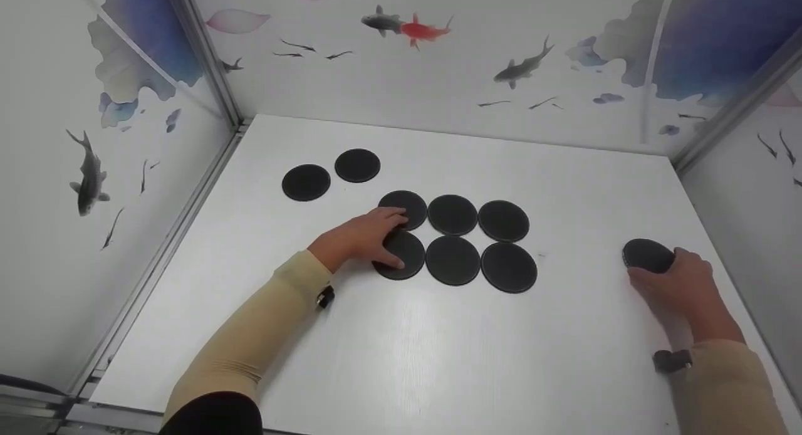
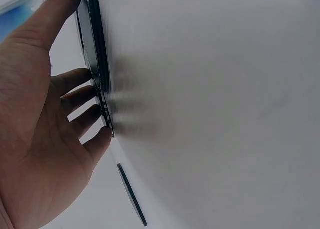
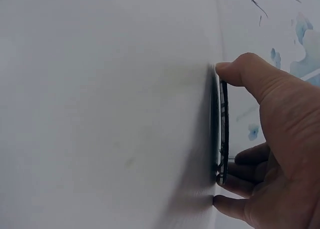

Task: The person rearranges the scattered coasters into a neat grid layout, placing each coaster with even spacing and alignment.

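In the head view my left hand [image 1: 369,234] rests across the left end of two rows of black round coasters. Its thumb lies on the front-left coaster [image 1: 410,252], and its fingertips touch the back-left coaster [image 1: 410,203]. The left wrist view shows that hand [image 2: 55,124] with spread fingers at the coaster edges. Over at the right side of the table, my right hand [image 1: 683,284] pinches another black coaster [image 1: 646,256] by its rim. Seen from the right wrist, this coaster [image 3: 224,129] sits edge-on between thumb and fingers, with a shadow beside it on the table.
Beside the touched pair, the rows continue with a middle back coaster [image 1: 452,214], a right back one [image 1: 504,220] and two in front [image 1: 453,260]. Two separate coasters [image 1: 306,182] lie at back left. Printed panels [image 1: 438,78] wall the white table [image 1: 438,360].
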A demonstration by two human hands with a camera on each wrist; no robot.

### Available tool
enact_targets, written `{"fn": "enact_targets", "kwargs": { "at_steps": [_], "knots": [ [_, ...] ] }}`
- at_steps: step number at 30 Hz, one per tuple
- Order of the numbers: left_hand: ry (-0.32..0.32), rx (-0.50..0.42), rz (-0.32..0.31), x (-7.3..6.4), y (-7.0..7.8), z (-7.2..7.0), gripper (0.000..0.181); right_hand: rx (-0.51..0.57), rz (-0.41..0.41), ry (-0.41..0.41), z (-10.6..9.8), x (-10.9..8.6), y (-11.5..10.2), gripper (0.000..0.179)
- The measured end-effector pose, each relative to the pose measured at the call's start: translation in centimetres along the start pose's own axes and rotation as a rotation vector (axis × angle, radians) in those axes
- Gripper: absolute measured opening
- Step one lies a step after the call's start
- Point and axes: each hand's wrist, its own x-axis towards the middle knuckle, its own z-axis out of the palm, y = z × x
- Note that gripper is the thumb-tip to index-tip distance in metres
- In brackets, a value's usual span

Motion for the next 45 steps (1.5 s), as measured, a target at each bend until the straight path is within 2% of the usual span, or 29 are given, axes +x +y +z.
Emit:
{"fn": "enact_targets", "kwargs": {
  "at_steps": [10, 20, 28, 38, 45],
  "knots": [
    [-0.011, -0.002, -0.017, 0.0, -0.1, 0.2, 0.102, -0.013, -0.108, 0.004, 1.0, -0.4, -1.5, 0.121],
    [0.010, 0.014, 0.000, 0.3, -0.3, 0.5, 0.102, 0.013, -0.165, -0.023, 2.1, -1.3, -4.4, 0.118],
    [0.011, 0.015, -0.002, 0.2, -0.2, 0.3, 0.102, 0.017, -0.260, -0.008, 2.9, -2.1, -6.5, 0.113],
    [0.006, 0.000, -0.006, 0.1, 0.0, 0.1, 0.102, 0.030, -0.435, -0.017, 4.2, -3.5, -9.1, 0.102],
    [0.001, -0.001, -0.021, 0.2, -0.1, 0.2, 0.102, -0.004, -0.470, -0.056, 5.2, -4.8, -11.1, 0.105]
  ]
}}
